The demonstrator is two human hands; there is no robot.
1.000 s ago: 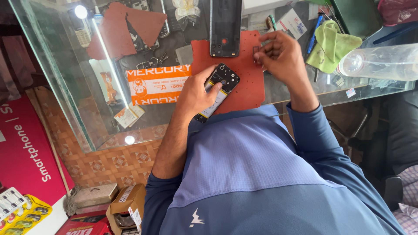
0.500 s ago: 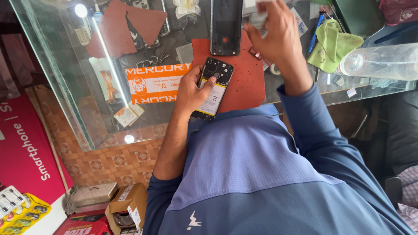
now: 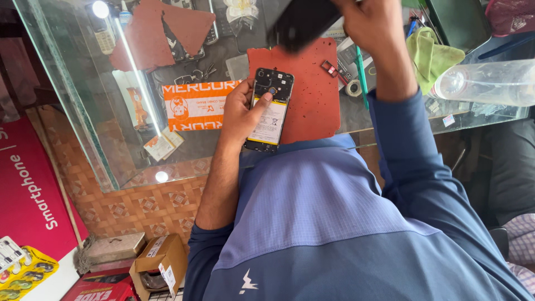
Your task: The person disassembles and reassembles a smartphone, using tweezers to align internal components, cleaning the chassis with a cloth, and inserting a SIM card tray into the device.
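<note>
My left hand (image 3: 245, 111) grips an opened smartphone (image 3: 270, 110) with its back off, battery and circuit parts showing, thumb on the battery. It rests at the near edge of a red work mat (image 3: 315, 95) on the glass counter (image 3: 83, 111). My right hand (image 3: 370, 25) is raised above the mat's far edge and holds a dark phone back cover (image 3: 301, 22), blurred by motion. A small red part (image 3: 330, 68) lies on the mat's right side.
A green cloth (image 3: 432, 53), a clear plastic bottle (image 3: 485, 81), a green pen (image 3: 360, 69) and a tape roll (image 3: 352, 87) lie right. Red mat pieces (image 3: 161, 30) and an orange box (image 3: 198, 103) sit left. Cardboard boxes (image 3: 161, 259) stand on the floor.
My right hand left the mat, rose to the far edge and picked up the dark back cover. My left hand turned the opened phone more upright and slid it nearer.
</note>
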